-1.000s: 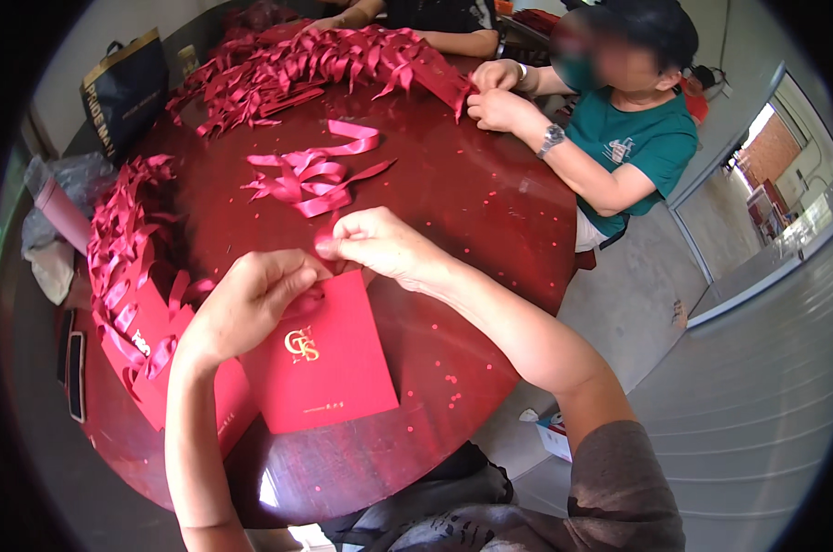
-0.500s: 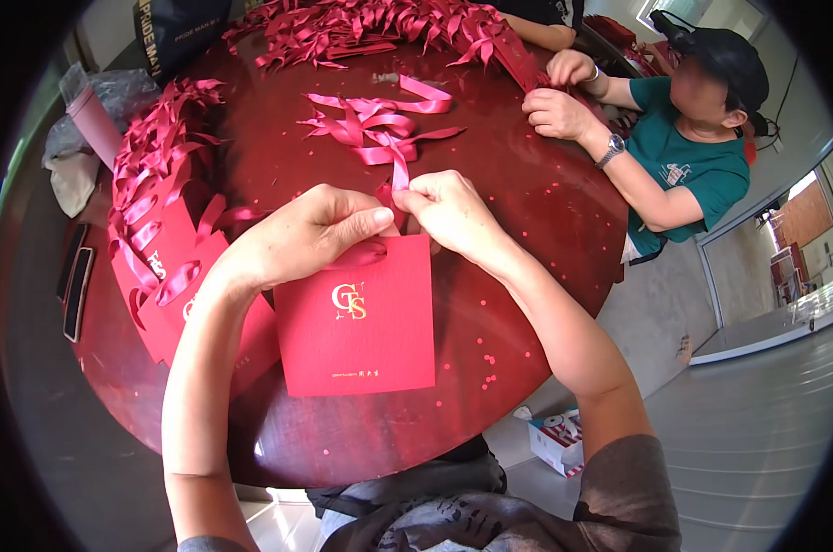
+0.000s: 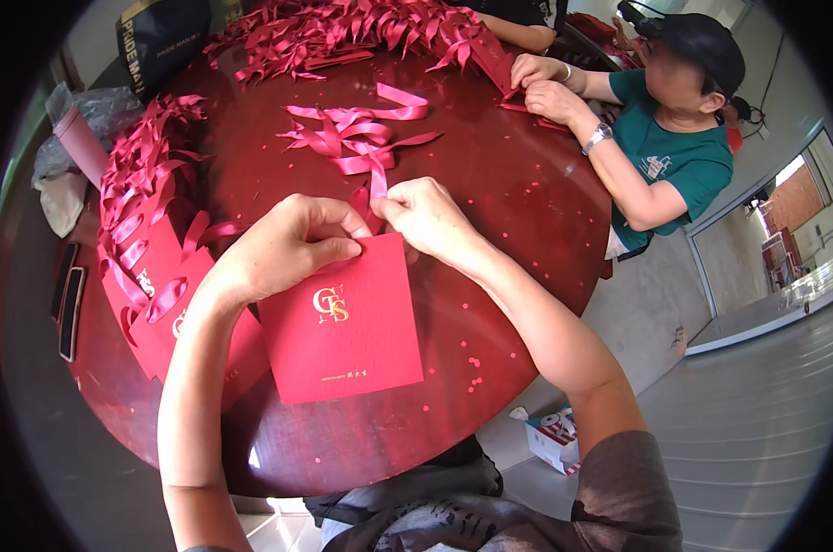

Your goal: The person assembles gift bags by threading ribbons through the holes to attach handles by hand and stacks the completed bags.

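Observation:
A flat, square red paper gift bag [image 3: 343, 340] with gold print is held up in front of me, tilted slightly. My left hand [image 3: 278, 244] pinches its top edge between thumb and fingers. Right beside that edge, my right hand [image 3: 428, 216] is closed on a pink satin ribbon [image 3: 378, 182] at the bag's upper right corner. The ribbon reaches back to a loose heap of ribbons [image 3: 347, 138] on the table. Whether the ribbon passes through the bag is hidden by my fingers.
Finished-looking red bags with ribbons [image 3: 150, 202] overlap along the left rim of the round table [image 3: 499, 276], more ribboned bags [image 3: 343, 37] along the far rim. Two phones [image 3: 71, 313] and a pink tumbler [image 3: 80, 147] are at left. A co-worker [image 3: 674, 138] handles red pieces at right.
The view has shifted a little, and the bag now tilts more. My left fingers have moved along its top edge; the right hand keeps its grip on the ribbon.

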`<state>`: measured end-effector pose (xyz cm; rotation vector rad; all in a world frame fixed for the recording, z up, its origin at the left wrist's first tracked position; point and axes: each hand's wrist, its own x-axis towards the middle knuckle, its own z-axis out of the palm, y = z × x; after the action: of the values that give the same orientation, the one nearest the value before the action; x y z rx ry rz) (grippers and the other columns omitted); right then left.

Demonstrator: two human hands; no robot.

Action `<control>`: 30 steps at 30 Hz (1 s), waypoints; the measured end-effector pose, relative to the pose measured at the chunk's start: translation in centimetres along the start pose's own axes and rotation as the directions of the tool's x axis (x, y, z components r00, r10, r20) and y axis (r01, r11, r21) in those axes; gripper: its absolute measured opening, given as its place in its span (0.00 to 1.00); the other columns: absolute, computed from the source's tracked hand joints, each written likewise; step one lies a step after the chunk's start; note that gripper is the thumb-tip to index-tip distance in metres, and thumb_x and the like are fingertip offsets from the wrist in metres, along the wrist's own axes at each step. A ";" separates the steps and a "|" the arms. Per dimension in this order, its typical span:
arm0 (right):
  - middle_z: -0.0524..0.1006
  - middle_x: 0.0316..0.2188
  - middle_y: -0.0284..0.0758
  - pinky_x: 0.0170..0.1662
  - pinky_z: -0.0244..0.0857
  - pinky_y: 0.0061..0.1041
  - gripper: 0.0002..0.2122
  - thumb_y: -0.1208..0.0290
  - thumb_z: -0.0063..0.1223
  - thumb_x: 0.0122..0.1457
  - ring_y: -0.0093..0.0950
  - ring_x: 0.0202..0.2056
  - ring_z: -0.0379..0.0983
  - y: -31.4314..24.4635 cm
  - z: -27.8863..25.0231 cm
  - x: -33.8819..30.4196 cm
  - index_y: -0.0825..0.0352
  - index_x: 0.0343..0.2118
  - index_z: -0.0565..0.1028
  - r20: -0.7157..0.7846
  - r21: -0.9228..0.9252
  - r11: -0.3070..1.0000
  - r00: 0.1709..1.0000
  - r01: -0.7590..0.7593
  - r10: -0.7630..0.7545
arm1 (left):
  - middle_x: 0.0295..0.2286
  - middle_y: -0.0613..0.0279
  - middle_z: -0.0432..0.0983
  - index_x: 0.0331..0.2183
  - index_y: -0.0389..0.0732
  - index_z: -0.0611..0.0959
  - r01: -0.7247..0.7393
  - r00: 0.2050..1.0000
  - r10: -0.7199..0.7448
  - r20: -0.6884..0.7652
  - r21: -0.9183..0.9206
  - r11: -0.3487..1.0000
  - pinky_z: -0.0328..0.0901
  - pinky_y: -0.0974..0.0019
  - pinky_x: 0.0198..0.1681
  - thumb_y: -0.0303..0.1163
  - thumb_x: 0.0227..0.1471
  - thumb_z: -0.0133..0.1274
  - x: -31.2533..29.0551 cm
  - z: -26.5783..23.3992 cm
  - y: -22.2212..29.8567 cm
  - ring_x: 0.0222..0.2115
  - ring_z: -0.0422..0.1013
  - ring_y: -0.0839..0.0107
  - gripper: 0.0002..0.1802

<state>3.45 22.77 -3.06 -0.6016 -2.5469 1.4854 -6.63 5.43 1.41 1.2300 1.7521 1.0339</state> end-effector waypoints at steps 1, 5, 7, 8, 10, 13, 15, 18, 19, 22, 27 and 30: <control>0.66 0.12 0.28 0.16 0.54 0.22 0.17 0.65 0.51 0.62 0.14 0.15 0.60 -0.1 -0.1 0.1 0.71 0.18 0.72 -0.003 0.005 1.000 1.000 0.028 -0.028 | 0.24 0.65 0.77 0.34 0.31 0.80 0.020 1.000 -0.020 -0.019 -0.006 1.000 0.65 0.75 0.31 0.21 0.53 0.52 0.0 0.1 0.2 0.26 0.69 0.83 0.05; 0.75 0.18 0.34 0.18 0.64 0.22 0.22 0.55 0.46 0.65 0.20 0.17 0.71 -0.2 -1.3 0.0 0.72 0.28 0.76 0.165 0.238 0.969 0.986 -0.062 0.023 | 0.25 0.66 0.76 0.33 0.31 0.80 0.004 1.000 -0.007 -0.028 -0.099 0.995 0.66 0.75 0.32 0.19 0.52 0.52 -0.4 -0.2 0.8 0.28 0.70 0.83 0.04; 0.79 0.23 0.36 0.22 0.70 0.23 0.23 0.52 0.44 0.65 0.23 0.21 0.76 0.0 -2.1 -0.1 0.73 0.33 0.77 0.281 0.310 0.940 0.958 -0.140 0.050 | 0.26 0.67 0.77 0.34 0.31 0.79 -0.033 0.999 0.030 -0.031 -0.098 0.995 0.66 0.78 0.32 0.19 0.53 0.52 -0.5 -0.4 0.9 0.28 0.71 0.84 0.05; 0.79 0.26 0.36 0.25 0.71 0.24 0.23 0.52 0.44 0.65 0.24 0.24 0.76 0.1 -2.2 0.0 0.72 0.34 0.77 0.356 0.378 0.913 0.935 -0.153 0.009 | 0.27 0.67 0.77 0.35 0.31 0.79 -0.052 0.998 0.049 -0.032 -0.099 0.994 0.66 0.79 0.32 0.19 0.53 0.53 -0.5 -0.5 0.9 0.28 0.71 0.84 0.06; 0.80 0.30 0.36 0.30 0.73 0.27 0.23 0.51 0.44 0.65 0.24 0.30 0.77 0.5 -1.7 0.1 0.71 0.37 0.77 0.464 0.522 0.836 0.879 -0.169 -0.112 | 0.27 0.68 0.76 0.35 0.32 0.79 -0.065 0.998 0.062 -0.032 -0.093 0.994 0.66 0.78 0.32 0.19 0.53 0.53 -0.5 -0.4 1.0 0.28 0.71 0.84 0.05; 0.79 0.36 0.35 0.39 0.73 0.26 0.16 0.60 0.48 0.64 0.23 0.36 0.77 1.1 -0.8 0.7 0.72 0.40 0.77 0.464 0.660 0.733 0.858 -0.167 -0.222 | 0.27 0.69 0.76 0.35 0.33 0.79 -0.060 0.998 0.060 -0.002 -0.075 0.995 0.66 0.78 0.33 0.18 0.53 0.53 -0.5 0.0 1.1 0.29 0.70 0.85 0.06; 0.78 0.38 0.37 0.40 0.73 0.26 0.11 0.70 0.53 0.62 0.24 0.37 0.77 1.5 -0.5 0.9 0.73 0.41 0.77 0.483 0.734 0.628 0.849 -0.259 -0.215 | 0.28 0.69 0.76 0.35 0.32 0.79 -0.065 0.998 0.064 -0.011 -0.083 0.994 0.66 0.77 0.35 0.17 0.53 0.53 -0.7 0.4 1.3 0.30 0.70 0.84 0.05; 0.78 0.34 0.36 0.39 0.73 0.24 0.08 0.71 0.54 0.60 0.23 0.35 0.77 1.5 -0.4 1.0 0.72 0.35 0.76 0.424 0.801 0.549 0.873 -0.239 -0.239 | 0.28 0.68 0.75 0.36 0.32 0.78 -0.061 0.998 0.059 -0.030 -0.053 0.997 0.65 0.76 0.37 0.17 0.53 0.53 -0.7 0.7 1.7 0.31 0.69 0.84 0.06; 0.78 0.33 0.34 0.38 0.73 0.24 0.07 0.69 0.55 0.60 0.22 0.33 0.76 1.4 -0.5 1.0 0.69 0.33 0.76 0.399 0.811 0.541 0.887 -0.223 -0.233 | 0.28 0.68 0.75 0.36 0.33 0.78 -0.047 0.998 0.046 -0.032 -0.030 0.998 0.65 0.76 0.37 0.17 0.53 0.53 -0.7 0.8 1.8 0.31 0.69 0.84 0.07; 0.78 0.33 0.34 0.39 0.73 0.25 0.08 0.68 0.55 0.60 0.23 0.33 0.77 1.0 -0.7 0.8 0.68 0.34 0.76 0.288 0.831 0.545 0.924 -0.110 -0.252 | 0.26 0.69 0.73 0.38 0.34 0.76 -0.051 0.998 0.052 -0.019 0.015 0.999 0.64 0.76 0.35 0.17 0.53 0.52 -0.7 0.8 1.8 0.29 0.67 0.83 0.08; 0.78 0.41 0.45 0.45 0.74 0.34 0.13 0.69 0.47 0.65 0.34 0.41 0.78 0.6 -1.9 0.6 0.73 0.46 0.71 0.148 0.855 0.518 0.941 0.034 -0.306 | 0.23 0.58 0.75 0.48 0.35 0.63 -0.086 0.985 0.097 -0.140 0.085 0.993 0.65 0.71 0.33 0.21 0.53 0.54 -0.9 0.9 1.5 0.26 0.70 0.77 0.23; 0.77 0.41 0.45 0.49 0.72 0.34 0.13 0.68 0.46 0.65 0.36 0.43 0.77 0.2 -2.8 0.6 0.73 0.46 0.71 0.035 0.819 0.561 0.963 0.125 -0.266 | 0.22 0.58 0.75 0.49 0.34 0.63 -0.058 0.990 0.067 -0.125 0.074 0.996 0.65 0.70 0.33 0.22 0.53 0.55 -1.2 0.8 1.6 0.26 0.70 0.77 0.25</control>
<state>3.86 25.36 -1.83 -0.0382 -1.5794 2.3890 -5.01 4.75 2.69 1.2940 1.8716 1.1173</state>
